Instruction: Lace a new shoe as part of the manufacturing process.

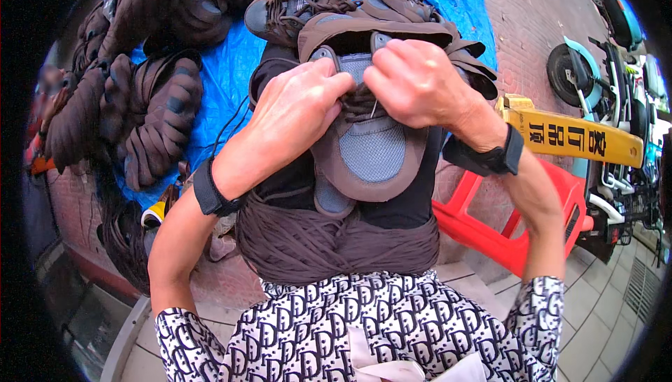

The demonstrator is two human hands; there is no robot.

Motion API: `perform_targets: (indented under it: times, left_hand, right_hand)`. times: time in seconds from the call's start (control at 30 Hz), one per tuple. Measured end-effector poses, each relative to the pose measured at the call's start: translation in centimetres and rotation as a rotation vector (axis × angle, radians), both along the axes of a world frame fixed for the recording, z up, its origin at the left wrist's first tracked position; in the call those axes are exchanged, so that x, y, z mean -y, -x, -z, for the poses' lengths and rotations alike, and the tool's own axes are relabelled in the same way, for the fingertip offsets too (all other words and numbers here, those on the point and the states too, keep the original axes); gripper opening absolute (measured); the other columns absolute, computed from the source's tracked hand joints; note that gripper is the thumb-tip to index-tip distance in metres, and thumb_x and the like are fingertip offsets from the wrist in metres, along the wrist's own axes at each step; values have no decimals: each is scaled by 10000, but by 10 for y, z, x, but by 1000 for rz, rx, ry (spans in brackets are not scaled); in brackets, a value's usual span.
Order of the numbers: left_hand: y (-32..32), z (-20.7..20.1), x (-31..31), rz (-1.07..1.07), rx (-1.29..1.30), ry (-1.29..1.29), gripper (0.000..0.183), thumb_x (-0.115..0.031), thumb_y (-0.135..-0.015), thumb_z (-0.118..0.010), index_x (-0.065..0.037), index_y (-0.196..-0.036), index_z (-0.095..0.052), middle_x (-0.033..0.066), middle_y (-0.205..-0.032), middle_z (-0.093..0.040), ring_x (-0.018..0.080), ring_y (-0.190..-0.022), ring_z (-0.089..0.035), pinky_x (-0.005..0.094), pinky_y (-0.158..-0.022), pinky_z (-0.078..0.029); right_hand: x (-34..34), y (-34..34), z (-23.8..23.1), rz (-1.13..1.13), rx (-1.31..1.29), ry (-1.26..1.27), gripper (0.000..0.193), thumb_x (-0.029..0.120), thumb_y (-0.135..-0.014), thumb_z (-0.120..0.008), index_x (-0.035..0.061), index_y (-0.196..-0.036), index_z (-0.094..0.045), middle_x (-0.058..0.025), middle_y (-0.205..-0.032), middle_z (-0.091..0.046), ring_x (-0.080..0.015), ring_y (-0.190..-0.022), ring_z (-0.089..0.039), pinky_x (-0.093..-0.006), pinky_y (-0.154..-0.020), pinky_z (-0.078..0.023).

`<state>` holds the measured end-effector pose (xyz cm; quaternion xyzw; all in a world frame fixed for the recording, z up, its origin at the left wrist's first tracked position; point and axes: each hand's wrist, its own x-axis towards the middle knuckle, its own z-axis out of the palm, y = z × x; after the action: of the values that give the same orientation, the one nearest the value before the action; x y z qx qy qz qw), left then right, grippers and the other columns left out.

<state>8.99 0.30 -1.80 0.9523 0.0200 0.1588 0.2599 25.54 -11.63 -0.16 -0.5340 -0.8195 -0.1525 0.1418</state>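
Note:
A brown shoe (pixel 381 189) with grey-blue mesh on its toe and tongue lies across my lap, toe toward me. Dark laces (pixel 359 105) cross its front. My left hand (pixel 301 98) is closed in a pinch at the left eyelet edge, and my right hand (pixel 416 81) pinches at the right edge; both appear to grip the lace, though the fingers partly hide it. A thin pale pin-like piece (pixel 374 109) pokes out below my right fingers. Another shoe's toe (pixel 332 196) shows underneath. A thick bundle of brown laces (pixel 336 242) lies across my lap.
More brown shoes (pixel 297 4) are piled just beyond my hands. Strung stacks of brown shoe parts (pixel 157 119) rest on a blue tarp (pixel 227 67) at the left. On the right are a red plastic stool (pixel 507 245), a yellow sign board (pixel 570 133) and parked scooters (pixel 577 74).

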Motion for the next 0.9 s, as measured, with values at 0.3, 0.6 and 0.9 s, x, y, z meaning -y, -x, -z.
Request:
perform_targets:
  times: [0.3,0.6,0.9]
  left_hand:
    - [-6,3,10,109,2,-388,154,-56,-671,-559,-45,-807,-488,87,-740,-504,235,-716,-541,339,-615,-476]
    - [16,7,-11,-69,47,-93,173,10,-676,-575,-42,-793,-458,116,-727,-456,282,-723,-510,390,-624,-442]
    - [42,-12,-38,-225,-227,646,109,-13,-839,-537,-3,-943,-570,67,-893,-603,141,-797,-587,256,-706,-479]
  right_hand:
    - [28,1,32,82,-174,-220,144,175,-573,-538,60,-633,-475,-49,-613,-419,-196,-565,-459,-301,-493,-391]
    - [46,4,31,207,-591,-82,180,23,-609,-687,43,-765,-599,-72,-712,-561,-223,-632,-572,-314,-547,-472]
    - [63,-31,5,325,-1152,262,174,-11,-707,-637,-15,-881,-642,-51,-832,-618,-124,-724,-587,-230,-624,-472]
